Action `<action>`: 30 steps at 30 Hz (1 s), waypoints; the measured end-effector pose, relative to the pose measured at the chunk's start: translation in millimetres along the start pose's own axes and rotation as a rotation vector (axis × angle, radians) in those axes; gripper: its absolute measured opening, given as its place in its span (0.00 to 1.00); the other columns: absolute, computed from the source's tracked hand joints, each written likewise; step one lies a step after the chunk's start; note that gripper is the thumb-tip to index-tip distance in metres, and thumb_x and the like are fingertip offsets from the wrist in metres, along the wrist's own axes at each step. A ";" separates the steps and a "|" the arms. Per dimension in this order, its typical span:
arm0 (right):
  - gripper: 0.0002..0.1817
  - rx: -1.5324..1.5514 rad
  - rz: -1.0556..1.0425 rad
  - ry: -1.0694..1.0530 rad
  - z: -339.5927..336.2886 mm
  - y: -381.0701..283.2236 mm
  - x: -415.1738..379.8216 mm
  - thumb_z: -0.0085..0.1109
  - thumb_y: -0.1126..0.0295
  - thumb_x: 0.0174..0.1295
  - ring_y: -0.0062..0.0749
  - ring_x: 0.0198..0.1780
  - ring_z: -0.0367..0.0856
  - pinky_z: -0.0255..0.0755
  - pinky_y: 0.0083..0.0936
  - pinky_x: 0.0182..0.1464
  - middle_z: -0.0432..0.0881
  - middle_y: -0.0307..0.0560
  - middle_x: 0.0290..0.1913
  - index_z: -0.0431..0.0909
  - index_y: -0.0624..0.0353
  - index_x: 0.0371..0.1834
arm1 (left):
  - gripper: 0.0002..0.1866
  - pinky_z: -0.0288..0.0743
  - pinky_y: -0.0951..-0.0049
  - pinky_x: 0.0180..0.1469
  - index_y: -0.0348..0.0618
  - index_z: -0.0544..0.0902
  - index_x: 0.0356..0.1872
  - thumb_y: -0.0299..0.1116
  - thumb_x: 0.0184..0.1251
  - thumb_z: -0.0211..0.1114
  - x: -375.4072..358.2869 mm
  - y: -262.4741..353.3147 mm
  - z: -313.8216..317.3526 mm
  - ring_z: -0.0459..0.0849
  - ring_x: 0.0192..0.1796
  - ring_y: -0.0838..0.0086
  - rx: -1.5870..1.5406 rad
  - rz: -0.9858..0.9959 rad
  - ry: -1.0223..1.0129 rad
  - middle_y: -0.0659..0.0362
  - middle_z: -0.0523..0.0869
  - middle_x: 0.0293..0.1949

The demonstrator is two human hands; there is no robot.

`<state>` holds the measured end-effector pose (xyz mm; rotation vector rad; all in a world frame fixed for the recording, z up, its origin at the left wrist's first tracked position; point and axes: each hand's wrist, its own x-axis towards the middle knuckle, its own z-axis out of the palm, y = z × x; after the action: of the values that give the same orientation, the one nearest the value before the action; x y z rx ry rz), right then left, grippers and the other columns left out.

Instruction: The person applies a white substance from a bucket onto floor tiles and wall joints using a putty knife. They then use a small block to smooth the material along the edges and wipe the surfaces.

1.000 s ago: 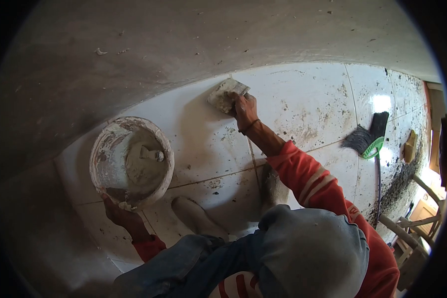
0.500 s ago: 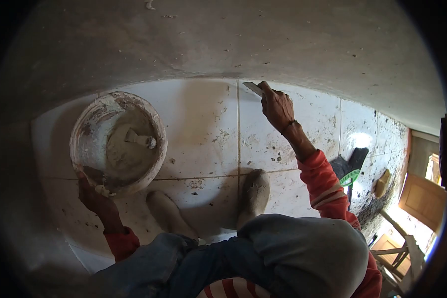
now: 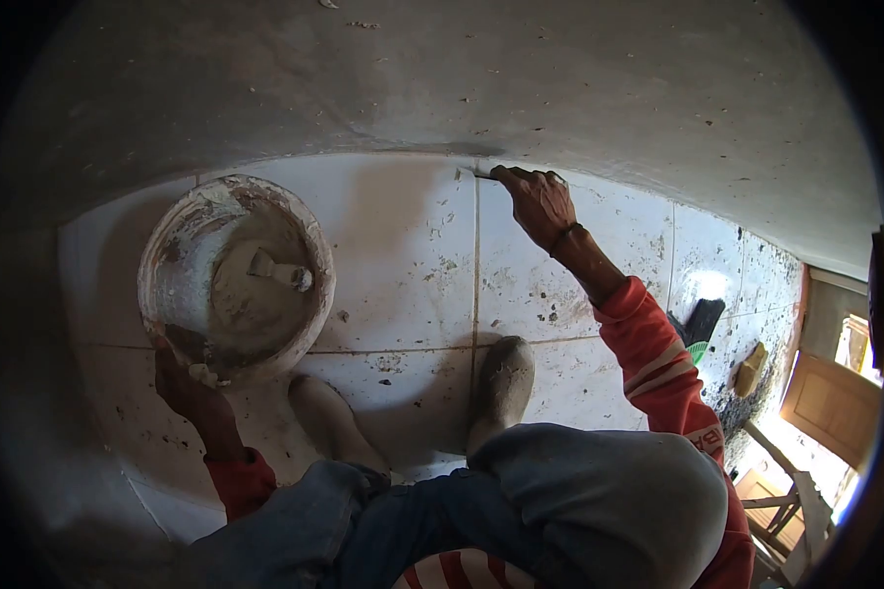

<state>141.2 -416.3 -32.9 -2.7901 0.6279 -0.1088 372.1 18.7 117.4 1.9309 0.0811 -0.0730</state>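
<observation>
My right hand (image 3: 542,204) is closed round a scraper (image 3: 485,177), held low at the foot of the wall (image 3: 521,88). Its blade shows nearly edge-on and its handle is hidden in my fingers. At the lower left rim of a plaster-crusted bucket (image 3: 324,265), my left hand (image 3: 185,388) grips the edge; its fingertips are partly hidden. Inside the bucket is grey-beige plaster (image 3: 241,314). A smaller putty knife (image 3: 280,270) lies on that plaster, its handle end pointing right.
White floor tiles (image 3: 393,294) carry scattered crumbs of plaster. My two shoes (image 3: 504,383) stand between bucket and right arm. To the right are a black and green brush (image 3: 702,324), a yellowish object (image 3: 751,368), wooden pieces (image 3: 805,510) and a wooden panel (image 3: 835,402).
My right hand has shifted slightly left, and the scraper has turned so less of its blade shows. My left hand stays on the bucket rim. The view has tilted a little.
</observation>
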 end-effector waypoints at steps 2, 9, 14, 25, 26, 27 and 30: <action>0.17 0.019 0.003 -0.020 0.3 0.2 0.9 0.50 0.81 0.66 0.56 0.41 0.88 0.79 0.49 0.44 0.88 0.56 0.44 0.77 0.52 0.55 | 0.34 0.75 0.71 0.62 0.36 0.74 0.73 0.55 0.82 0.55 2.5 -2.0 -2.9 0.80 0.62 0.71 -0.010 -0.032 -0.003 0.56 0.79 0.66; 0.17 0.029 -0.042 0.055 -1.2 -10.4 -3.4 0.48 0.81 0.67 0.55 0.40 0.88 0.79 0.49 0.47 0.89 0.52 0.44 0.79 0.52 0.54 | 0.34 0.77 0.69 0.62 0.37 0.72 0.75 0.55 0.82 0.55 1.8 -1.8 -3.2 0.80 0.63 0.70 0.011 -0.003 -0.021 0.56 0.78 0.67; 0.22 0.075 0.016 0.149 10.0 9.2 -2.8 0.49 0.82 0.64 0.55 0.42 0.88 0.79 0.49 0.50 0.89 0.51 0.49 0.80 0.49 0.57 | 0.34 0.76 0.71 0.62 0.38 0.72 0.75 0.55 0.82 0.54 0.6 1.3 0.3 0.79 0.64 0.70 0.015 -0.020 -0.014 0.55 0.78 0.68; 0.16 0.287 0.381 0.061 -3.9 -3.2 -75.2 0.50 0.79 0.67 0.50 0.45 0.88 0.80 0.46 0.52 0.89 0.49 0.45 0.84 0.51 0.52 | 0.34 0.70 0.68 0.70 0.34 0.71 0.75 0.53 0.84 0.51 5.0 -7.0 -6.7 0.76 0.68 0.66 0.009 0.022 -0.061 0.51 0.75 0.71; 0.15 0.269 0.499 0.126 -9.3 23.8 -76.1 0.51 0.78 0.67 0.51 0.45 0.88 0.81 0.46 0.50 0.89 0.50 0.43 0.84 0.51 0.50 | 0.34 0.70 0.67 0.70 0.33 0.71 0.75 0.53 0.84 0.51 8.8 -12.2 -10.8 0.76 0.69 0.65 0.024 0.045 -0.067 0.51 0.74 0.72; 0.15 0.109 0.423 0.252 -5.7 58.1 -83.3 0.52 0.79 0.66 0.52 0.42 0.87 0.81 0.45 0.45 0.88 0.51 0.41 0.85 0.53 0.50 | 0.34 0.70 0.66 0.71 0.33 0.71 0.75 0.53 0.84 0.51 10.6 -14.8 -12.1 0.75 0.69 0.65 0.040 0.068 -0.071 0.50 0.74 0.73; 0.13 -0.062 0.378 0.372 -6.3 124.2 -102.7 0.54 0.79 0.66 0.54 0.39 0.86 0.81 0.44 0.41 0.87 0.53 0.39 0.85 0.55 0.48 | 0.34 0.70 0.65 0.71 0.32 0.70 0.75 0.52 0.84 0.51 6.5 -8.8 -6.6 0.75 0.70 0.64 0.073 0.074 -0.049 0.50 0.73 0.73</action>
<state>-3.2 -481.4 -63.5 -2.6683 1.2520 -0.5436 377.9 28.2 111.0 2.0020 -0.0265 -0.0751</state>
